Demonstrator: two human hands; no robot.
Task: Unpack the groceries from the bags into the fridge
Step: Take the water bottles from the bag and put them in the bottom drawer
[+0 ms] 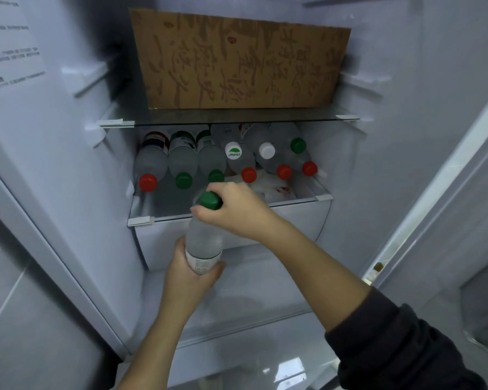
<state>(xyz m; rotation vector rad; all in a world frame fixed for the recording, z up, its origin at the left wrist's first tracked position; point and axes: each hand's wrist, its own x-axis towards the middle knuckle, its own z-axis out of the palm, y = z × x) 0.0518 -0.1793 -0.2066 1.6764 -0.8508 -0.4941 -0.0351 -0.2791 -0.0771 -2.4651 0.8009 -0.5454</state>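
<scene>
One clear bottle (204, 237), green-capped, is hanging cap-up at frame centre, just before the lower glass shelf (140, 220). The left hand (190, 274) is curling its fingers round the base, and the right hand (234, 213) is clamping the neck. Nine shelved bottles (182, 160) are lying there: four red caps, three green, two white. One cardboard sheet (237, 60) is leaning at top centre on the upper shelf (237, 117) inside the white fridge (82, 170).

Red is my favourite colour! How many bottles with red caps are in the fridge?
4 red-capped bottles, all lying on the middle shelf: one at the left end, one right of centre, two further right. Others may hide behind.
</scene>
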